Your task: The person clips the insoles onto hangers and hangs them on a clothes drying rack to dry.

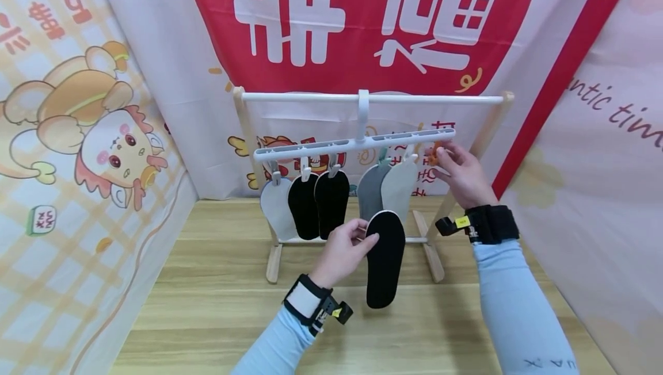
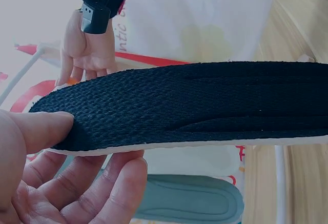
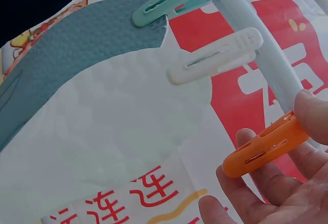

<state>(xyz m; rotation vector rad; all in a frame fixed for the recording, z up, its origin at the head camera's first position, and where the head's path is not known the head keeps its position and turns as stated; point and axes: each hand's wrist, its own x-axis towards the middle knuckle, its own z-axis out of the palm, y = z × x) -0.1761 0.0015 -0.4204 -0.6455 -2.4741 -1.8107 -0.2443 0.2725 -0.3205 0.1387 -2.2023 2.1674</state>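
Observation:
In the head view, my left hand (image 1: 344,251) pinches one end of a black insole (image 1: 385,266) between thumb and fingers; its other end points down over the table. My right hand (image 1: 465,176) is at the right end of the white hanger bar (image 1: 316,148), gripping an orange clip (image 3: 266,149). Nothing sits in that clip's tip in the right wrist view. Beside it a white clip (image 3: 218,57) holds a pale insole (image 3: 123,111), and a green clip (image 3: 174,1) holds a grey insole (image 3: 87,42). Two black insoles (image 1: 332,202) and a light one (image 1: 278,208) hang at the left.
The hanger hooks over the white rail of a rack (image 1: 295,98) with wooden legs (image 1: 434,260), standing on a wood-grain table (image 1: 207,306). Printed cloth walls (image 1: 119,150) close in the left, back and right. The held insole overlaps the grey one's lower part.

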